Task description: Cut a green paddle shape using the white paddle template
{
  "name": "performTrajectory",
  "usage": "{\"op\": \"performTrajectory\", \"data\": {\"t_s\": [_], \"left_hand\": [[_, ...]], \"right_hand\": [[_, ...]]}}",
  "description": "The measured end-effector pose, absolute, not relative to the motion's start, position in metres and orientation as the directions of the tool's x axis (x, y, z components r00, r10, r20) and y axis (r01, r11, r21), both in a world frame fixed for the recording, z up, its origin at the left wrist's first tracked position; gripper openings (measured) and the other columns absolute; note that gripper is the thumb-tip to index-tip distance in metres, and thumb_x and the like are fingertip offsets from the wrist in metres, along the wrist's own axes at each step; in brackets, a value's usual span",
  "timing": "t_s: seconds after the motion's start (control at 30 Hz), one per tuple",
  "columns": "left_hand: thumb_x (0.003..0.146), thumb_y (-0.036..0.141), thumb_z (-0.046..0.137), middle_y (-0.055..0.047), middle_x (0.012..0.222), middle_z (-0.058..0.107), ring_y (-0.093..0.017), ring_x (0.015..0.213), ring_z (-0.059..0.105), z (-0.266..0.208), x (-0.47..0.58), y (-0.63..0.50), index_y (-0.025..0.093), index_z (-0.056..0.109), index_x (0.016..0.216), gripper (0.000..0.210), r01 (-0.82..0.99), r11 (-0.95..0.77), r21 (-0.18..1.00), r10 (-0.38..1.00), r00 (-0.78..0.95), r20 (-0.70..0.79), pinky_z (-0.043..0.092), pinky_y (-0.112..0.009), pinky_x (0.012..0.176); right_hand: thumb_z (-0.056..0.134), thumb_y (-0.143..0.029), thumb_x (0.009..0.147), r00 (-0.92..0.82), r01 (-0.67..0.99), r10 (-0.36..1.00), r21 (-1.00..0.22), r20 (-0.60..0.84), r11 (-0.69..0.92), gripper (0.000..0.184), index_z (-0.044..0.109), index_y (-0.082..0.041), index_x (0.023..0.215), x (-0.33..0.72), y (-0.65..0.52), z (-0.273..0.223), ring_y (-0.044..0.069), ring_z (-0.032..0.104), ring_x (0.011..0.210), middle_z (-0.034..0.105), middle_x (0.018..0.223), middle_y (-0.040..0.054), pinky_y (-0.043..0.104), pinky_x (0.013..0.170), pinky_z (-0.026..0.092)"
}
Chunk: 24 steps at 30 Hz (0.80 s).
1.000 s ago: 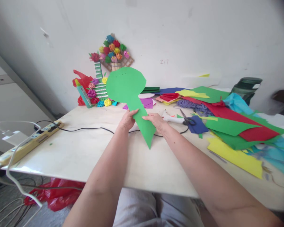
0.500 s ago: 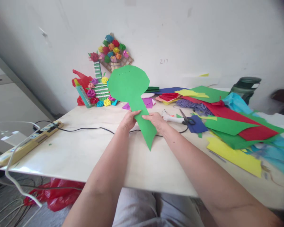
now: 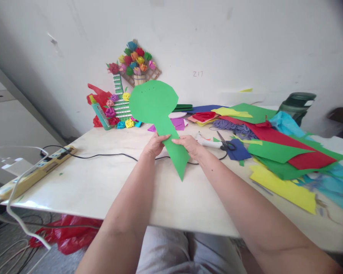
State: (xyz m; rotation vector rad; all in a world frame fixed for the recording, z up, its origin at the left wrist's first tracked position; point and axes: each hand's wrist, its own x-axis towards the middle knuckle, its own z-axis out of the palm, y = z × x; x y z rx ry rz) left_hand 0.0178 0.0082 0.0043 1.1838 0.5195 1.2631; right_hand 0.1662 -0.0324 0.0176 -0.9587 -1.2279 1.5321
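Observation:
A green paper cutout is held up over the middle of the table. Its top is broad and rounded with a few small dark marks; its stem runs down to a pointed end. My left hand grips the stem's left edge, thumb on the front and the other fingers behind. On the right edge, my right hand pinches the stem in the same way, at about the same height. Behind my right hand lie a white glue gun and scissors, beside a dark blue paper piece.
Colored paper sheets and purple yarn cover the right side. Paper flower crafts and a glue bottle stand at back left. A power strip sits on the left, its black cable crossing the table. A dark bottle stands back right.
The green cutout has tilted slightly, its rounded top shifting a little left and down. Both hands keep their hold and have barely moved.

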Motion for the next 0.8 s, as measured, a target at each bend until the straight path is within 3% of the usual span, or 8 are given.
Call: {"op": "performTrajectory", "data": {"t_s": [0.43, 0.8], "left_hand": [[0.055, 0.018, 0.074, -0.009, 0.09, 0.067, -0.026, 0.09, 0.061, 0.0011, 0.018, 0.0077, 0.013, 0.061, 0.09, 0.037, -0.395, -0.14, 0.908, 0.896, 0.34, 0.287, 0.046, -0.039, 0.083], [0.052, 0.018, 0.077, -0.008, 0.092, 0.067, -0.027, 0.094, 0.06, 0.0041, 0.0184, 0.0055, 0.016, 0.057, 0.106, 0.057, -0.407, -0.151, 0.901, 0.891, 0.338, 0.302, 0.044, -0.041, 0.087]], "right_hand": [[0.069, -0.016, 0.063, -0.227, -0.161, 0.972, -0.982, -0.056, -0.094, 0.008, 0.063, -0.011, 0.065, 0.1663, -0.0254, 0.0093, 0.012, 0.056, 0.046, 0.064, 0.055, 0.0024, 0.024, 0.048, 0.045], [0.068, -0.016, 0.064, -0.21, -0.134, 0.975, -0.986, -0.071, -0.101, 0.005, 0.063, -0.013, 0.065, 0.1657, -0.0278, 0.0124, 0.012, 0.055, 0.045, 0.064, 0.054, 0.002, 0.024, 0.048, 0.045]]}}
